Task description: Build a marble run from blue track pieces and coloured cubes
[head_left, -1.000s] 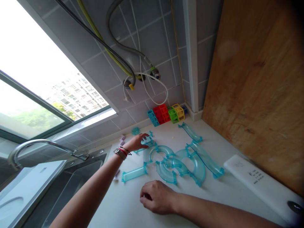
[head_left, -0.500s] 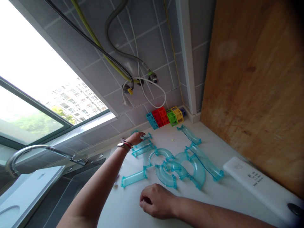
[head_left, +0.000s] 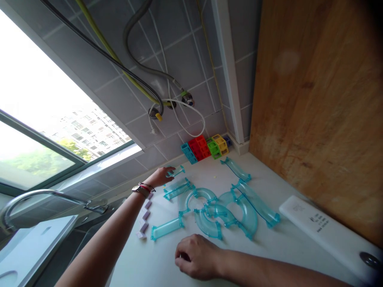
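My left hand [head_left: 163, 176] is closed on a short translucent teal track piece [head_left: 178, 170] near the back wall; its fingers partly cover it. Just below lie similar straight track pieces [head_left: 177, 189]. My right hand [head_left: 196, 256] rests on the white counter [head_left: 143, 265] with curled fingers; whatever they may hold is hidden. Beyond it, several curved teal track pieces [head_left: 208, 226] lie grouped in rings and arcs. One straight track piece [head_left: 166, 228] lies to the left of the group. At the right are a long sloped track [head_left: 260, 205] and a shorter wavy one [head_left: 236, 169].
Coloured blocks [head_left: 200, 147] stand in a row against the tiled wall. A line of small purple pieces [head_left: 146, 215] runs beside my left forearm. The sink faucet [head_left: 54, 193] is on the left, a white flat case [head_left: 323, 229] on the right, by a wooden panel [head_left: 314, 119].
My left hand has drawn slightly left with the short track piece, away from the other straight pieces. The purple pieces now show more. My right hand has stayed nearly still.
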The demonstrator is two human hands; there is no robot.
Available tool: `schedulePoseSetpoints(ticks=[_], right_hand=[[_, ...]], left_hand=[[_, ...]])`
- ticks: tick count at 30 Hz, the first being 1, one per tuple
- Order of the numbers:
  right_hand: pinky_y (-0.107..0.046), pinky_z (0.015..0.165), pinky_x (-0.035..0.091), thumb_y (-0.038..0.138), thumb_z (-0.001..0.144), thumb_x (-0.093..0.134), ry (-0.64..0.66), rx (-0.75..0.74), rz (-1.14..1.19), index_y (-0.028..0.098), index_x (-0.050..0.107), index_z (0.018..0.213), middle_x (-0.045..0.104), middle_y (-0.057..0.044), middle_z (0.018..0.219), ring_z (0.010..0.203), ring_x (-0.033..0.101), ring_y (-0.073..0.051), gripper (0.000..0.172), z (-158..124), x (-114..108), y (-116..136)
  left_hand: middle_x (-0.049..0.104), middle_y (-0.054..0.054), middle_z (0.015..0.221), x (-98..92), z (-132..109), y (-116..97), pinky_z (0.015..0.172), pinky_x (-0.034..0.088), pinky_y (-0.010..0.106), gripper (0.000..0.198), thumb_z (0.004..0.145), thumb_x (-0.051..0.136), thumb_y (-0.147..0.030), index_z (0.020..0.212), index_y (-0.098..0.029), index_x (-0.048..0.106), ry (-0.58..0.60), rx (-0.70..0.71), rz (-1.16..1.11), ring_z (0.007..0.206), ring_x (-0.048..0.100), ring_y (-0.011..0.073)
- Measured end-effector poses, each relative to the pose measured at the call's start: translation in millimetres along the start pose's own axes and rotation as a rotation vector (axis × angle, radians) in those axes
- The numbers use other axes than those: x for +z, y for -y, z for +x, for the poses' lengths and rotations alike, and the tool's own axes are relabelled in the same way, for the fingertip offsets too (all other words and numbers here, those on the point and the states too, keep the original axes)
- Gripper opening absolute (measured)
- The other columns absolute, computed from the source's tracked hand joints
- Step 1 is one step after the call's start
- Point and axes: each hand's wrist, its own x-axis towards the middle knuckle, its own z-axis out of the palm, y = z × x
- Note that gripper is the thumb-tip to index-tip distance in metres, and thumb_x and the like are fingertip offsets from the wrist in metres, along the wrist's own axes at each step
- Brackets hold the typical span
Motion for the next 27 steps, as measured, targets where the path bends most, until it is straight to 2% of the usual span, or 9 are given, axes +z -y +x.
schedulePoseSetpoints(ticks=[4,8,15,27], right_hand=[[-0.024,0.074,0.048,0.035,0.087,0.059,-0.022,-0.004,0.009,0.019,0.078,0.094,0.077,-0.007,0.091,0.079,0.068,-0.019,0.026,0.3,2.2,-2.0],[-0.023,0.071,0.047,0.035,0.087,0.058,-0.035,-0.022,0.010,0.019,0.077,0.092,0.076,-0.006,0.089,0.077,0.067,-0.018,0.025,0.4,3.3,-3.2],[-0.023,0.070,0.045,0.035,0.087,0.057,-0.032,-0.022,0.002,0.019,0.077,0.092,0.076,-0.006,0.088,0.076,0.066,-0.018,0.026,-0.4,3.0,-1.9],[-0.024,0.074,0.047,0.036,0.086,0.059,0.003,0.004,-0.008,0.019,0.077,0.096,0.077,-0.007,0.093,0.080,0.068,-0.019,0.027,0.7,-0.2,0.5]], left_hand=[[0.075,0.008,0.117,-18.5,-19.0,-8.1,0.088,0.059,0.035,0.057,0.084,0.065,-0.043,0.136,-0.020,0.061,0.010,0.034,-0.023,0.102,0.073,0.0245],[0.074,0.009,0.120,-25.3,-37.2,-20.0,0.090,0.059,0.037,0.057,0.084,0.067,-0.045,0.135,-0.021,0.062,0.036,0.093,-0.063,0.104,0.072,0.0256],[0.072,0.008,0.124,-15.1,-52.7,-36.4,0.089,0.058,0.036,0.053,0.087,0.066,-0.042,0.138,-0.026,0.061,0.065,0.132,-0.008,0.102,0.071,0.0244],[0.073,0.009,0.121,-2.4,-47.5,-28.8,0.088,0.059,0.038,0.054,0.085,0.067,-0.042,0.136,-0.026,0.062,0.054,0.076,0.010,0.101,0.072,0.0260]])
